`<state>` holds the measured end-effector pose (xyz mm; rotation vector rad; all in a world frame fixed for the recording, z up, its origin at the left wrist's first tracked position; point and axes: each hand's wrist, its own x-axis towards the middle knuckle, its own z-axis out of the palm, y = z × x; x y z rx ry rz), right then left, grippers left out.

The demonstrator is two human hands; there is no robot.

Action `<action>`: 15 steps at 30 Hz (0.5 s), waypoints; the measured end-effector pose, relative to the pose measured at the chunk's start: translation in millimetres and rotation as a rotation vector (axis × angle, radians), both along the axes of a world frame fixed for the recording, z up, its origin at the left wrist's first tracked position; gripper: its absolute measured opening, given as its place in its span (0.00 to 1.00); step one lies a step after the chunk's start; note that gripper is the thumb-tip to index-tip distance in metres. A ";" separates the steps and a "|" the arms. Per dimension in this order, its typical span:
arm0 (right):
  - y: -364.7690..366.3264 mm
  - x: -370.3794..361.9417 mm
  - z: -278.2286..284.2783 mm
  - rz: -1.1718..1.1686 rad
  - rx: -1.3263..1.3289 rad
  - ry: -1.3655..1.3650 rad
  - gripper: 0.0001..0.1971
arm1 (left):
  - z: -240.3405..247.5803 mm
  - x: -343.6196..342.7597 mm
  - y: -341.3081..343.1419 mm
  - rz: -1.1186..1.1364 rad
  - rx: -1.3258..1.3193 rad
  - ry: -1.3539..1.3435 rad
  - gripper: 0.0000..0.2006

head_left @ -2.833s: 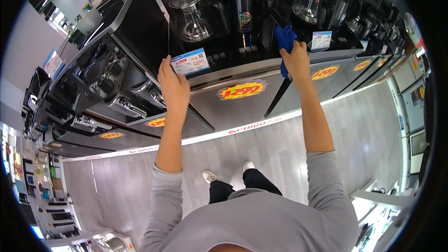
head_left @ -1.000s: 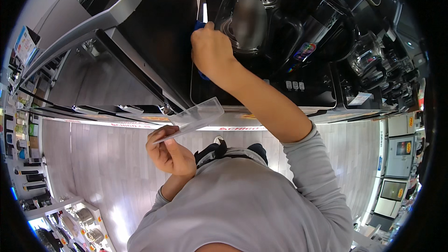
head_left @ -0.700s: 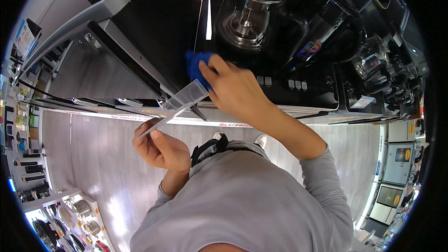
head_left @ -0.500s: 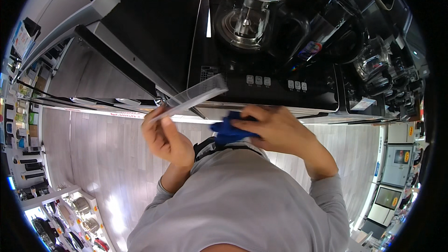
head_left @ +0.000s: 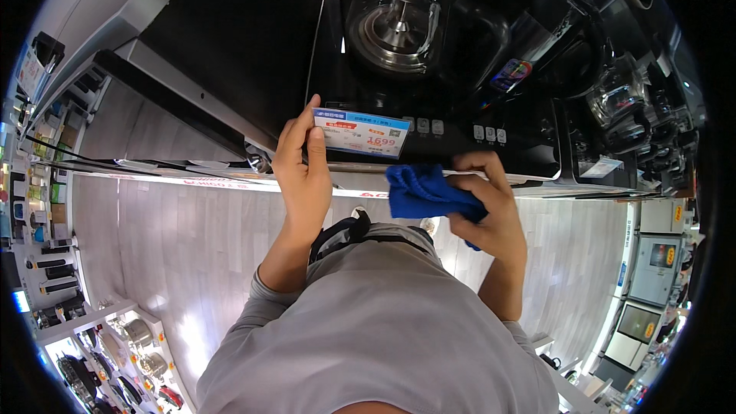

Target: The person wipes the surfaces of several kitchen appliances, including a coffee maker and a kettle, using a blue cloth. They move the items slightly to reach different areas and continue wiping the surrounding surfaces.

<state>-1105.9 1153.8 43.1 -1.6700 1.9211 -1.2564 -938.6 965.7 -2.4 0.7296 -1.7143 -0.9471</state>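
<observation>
My left hand [head_left: 304,161] grips the left edge of a price card [head_left: 360,132] between thumb and fingers. The card is white with a blue top band, and its printed face is turned toward me. It is held over the front edge of a black glass-topped appliance [head_left: 506,157], covering part of its control panel. A crumpled blue cloth [head_left: 429,193] is bunched in my right hand [head_left: 491,211], just in front of that edge and apart from the card.
A glass kettle [head_left: 402,15] with a metal lid stands on the black top. A dark cylinder-shaped item [head_left: 529,46] is right of it, and more glass jugs [head_left: 617,100] lie farther right. At far left are shelves [head_left: 54,261] of goods.
My left hand has moved up and right and turned the card from edge-on to face me. My right hand has shifted right with the cloth, which now shows more of its surface.
</observation>
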 end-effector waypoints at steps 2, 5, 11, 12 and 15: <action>-8.6 9.3 -1.2 0.055 -0.016 -0.041 0.17 | -4.0 2.9 -0.6 0.004 -0.015 0.010 0.16; -15.9 11.2 -4.6 0.102 -0.013 -0.018 0.17 | -5.8 6.0 -2.8 0.009 -0.021 -0.016 0.17; -11.3 -0.4 27.3 -0.113 -0.179 0.088 0.20 | 20.5 16.5 12.7 0.152 -0.382 -0.096 0.20; -16.1 -5.4 39.3 -0.183 -0.302 0.213 0.19 | 33.3 14.0 12.1 0.098 -0.452 -0.052 0.19; -43.7 -15.3 79.5 -0.415 -0.487 0.453 0.19 | 79.2 -6.6 -2.5 -0.111 -0.519 -0.074 0.20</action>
